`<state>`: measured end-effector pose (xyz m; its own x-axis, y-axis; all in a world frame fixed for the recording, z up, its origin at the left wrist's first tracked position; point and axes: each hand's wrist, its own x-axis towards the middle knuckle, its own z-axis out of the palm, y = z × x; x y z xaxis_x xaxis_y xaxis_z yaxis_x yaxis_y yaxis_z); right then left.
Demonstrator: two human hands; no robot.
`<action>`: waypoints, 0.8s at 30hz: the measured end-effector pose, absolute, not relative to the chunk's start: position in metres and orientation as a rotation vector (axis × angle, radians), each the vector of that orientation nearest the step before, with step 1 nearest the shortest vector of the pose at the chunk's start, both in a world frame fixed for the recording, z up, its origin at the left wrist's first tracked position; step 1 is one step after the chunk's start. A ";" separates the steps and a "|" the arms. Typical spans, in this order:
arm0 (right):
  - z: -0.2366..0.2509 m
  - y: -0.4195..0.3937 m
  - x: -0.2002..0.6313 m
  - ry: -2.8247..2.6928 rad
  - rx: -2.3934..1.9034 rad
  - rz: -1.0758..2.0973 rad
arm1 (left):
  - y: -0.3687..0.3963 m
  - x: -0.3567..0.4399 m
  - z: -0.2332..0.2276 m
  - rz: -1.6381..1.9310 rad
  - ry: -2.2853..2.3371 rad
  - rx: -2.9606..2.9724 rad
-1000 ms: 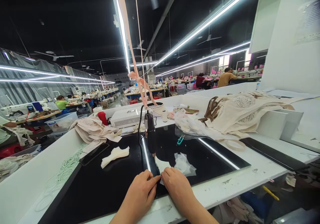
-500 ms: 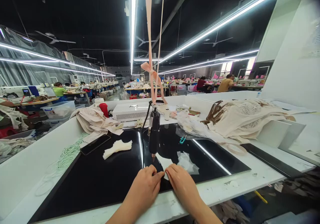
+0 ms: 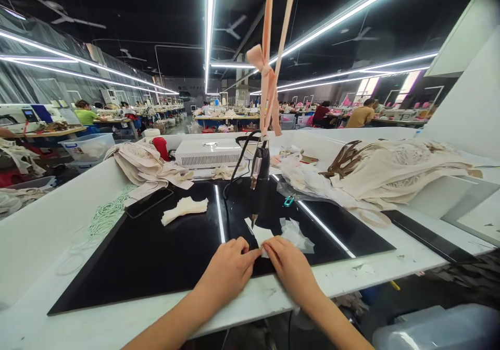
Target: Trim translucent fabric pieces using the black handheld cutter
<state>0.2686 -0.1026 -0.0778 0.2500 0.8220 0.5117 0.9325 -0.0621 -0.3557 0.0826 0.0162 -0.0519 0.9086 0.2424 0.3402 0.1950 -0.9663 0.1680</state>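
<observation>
Basically one long white table (image 3: 47,225) fills the view, with a glossy black work mat (image 3: 156,256) laid on it, running from 9 o'clock to 3 o'clock across the near half.

At 2 o'clock, a big heap of cream garments (image 3: 394,170) with brown straps sits on the table, spilling onto the mat's far right corner. At 10 o'clock, a smaller folded cream pile (image 3: 146,167), with a red item (image 3: 160,148) just behind it. At 12 o'clock far side, a white vented box unit (image 3: 209,154).

Pink ribbon (image 3: 269,79) hangs from overhead, tied in a knot, holding a black handheld tool (image 3: 258,183) suspended tip-down over mat centre; black cable loops off its top.

Coil of pale green cord (image 3: 107,214) on the table at 9 o'clock, just off the mat's left edge. Loose cream fabric scrap (image 3: 184,209) on the mat at 11 o'clock, well apart from the hands. Small teal clip (image 3: 289,201) on the mat at 1 o'clock.

Left hand (image 3: 228,272) and right hand (image 3: 291,269) are at 6 o'clock near the mat's front edge, fingertips meeting, both pinching a small white fabric piece (image 3: 261,234) flat on the mat. Piece lies directly below the tool tip, not touching it. Crumpled translucent scrap (image 3: 299,235) just beside the right hand.
</observation>
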 end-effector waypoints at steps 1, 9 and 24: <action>-0.076 -0.104 0.269 -1.576 -1.906 -0.185 | 0.015 0.082 -0.051 0.532 0.340 2.933; -0.061 -0.111 0.274 -1.478 -1.894 0.051 | 0.011 0.082 -0.044 0.441 0.321 2.897; -0.054 -0.116 0.266 -1.450 -1.909 0.165 | 0.017 0.082 -0.040 0.456 0.161 2.859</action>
